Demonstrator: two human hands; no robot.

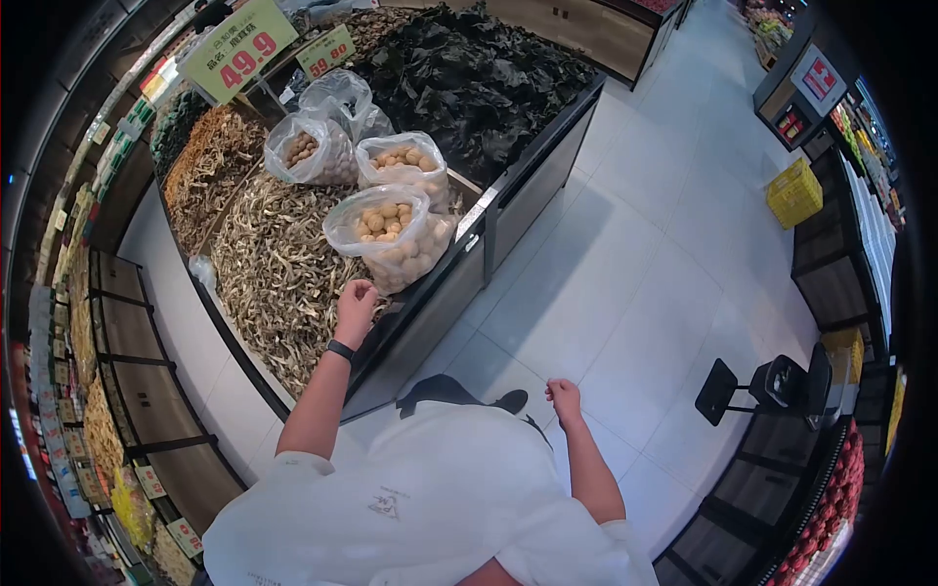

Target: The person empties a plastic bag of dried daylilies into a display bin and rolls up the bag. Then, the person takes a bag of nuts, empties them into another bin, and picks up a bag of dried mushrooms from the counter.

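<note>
My left hand [357,302] is over the dried mushroom strips [283,249], beside the nearest clear plastic bag [422,256] of round tan pieces like walnuts. Its fingers are curled together, and anything inside them is hidden; I cannot tell whether it touches the bag. A black band [340,349] circles that wrist. Low over the floor on the other side is my right hand [564,398], fingers curled in with nothing showing in them. Behind the nearest bag stand a second open bag [430,182] of similar pieces and a bag [337,159] with darker brown ones.
Dark dried sheets [469,88] fill the back of the display bin, whose black edge [479,220] slopes beside me. Price signs [239,49] rise at its far left. A yellow crate [793,193] and a black stool-like object [772,386] stand to the right on the tiled floor [645,264].
</note>
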